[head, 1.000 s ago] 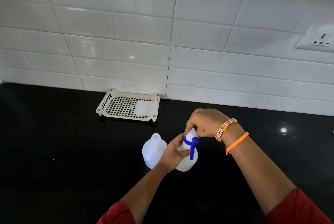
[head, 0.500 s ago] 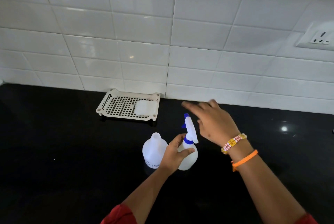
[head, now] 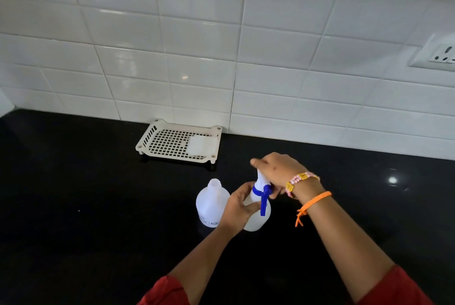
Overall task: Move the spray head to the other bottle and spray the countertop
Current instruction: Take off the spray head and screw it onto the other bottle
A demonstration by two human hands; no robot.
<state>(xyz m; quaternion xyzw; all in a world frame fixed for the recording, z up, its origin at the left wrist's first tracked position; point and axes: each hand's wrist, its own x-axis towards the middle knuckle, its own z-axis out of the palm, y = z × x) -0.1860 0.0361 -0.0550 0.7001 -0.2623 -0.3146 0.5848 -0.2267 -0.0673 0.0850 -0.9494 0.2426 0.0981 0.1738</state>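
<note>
1. Head view: your right hand [head: 277, 171] is clenched over the top of the spray head [head: 261, 187], whose blue trigger hangs down toward you.
2. Your left hand [head: 237, 207] is wrapped around the shoulder of the right bottle [head: 257, 218], which stands on the black countertop [head: 86, 218] with the spray head seated on its neck.
3. The other bottle [head: 210, 203] stands open-necked just left of it, behind your left hand.
4. A white slotted tray [head: 147, 139] sits against the tiled wall [head: 197, 46], holding a pale pad [head: 200, 147] at its right end.
5. A wall socket [head: 440, 56] shows at the far right.
</note>
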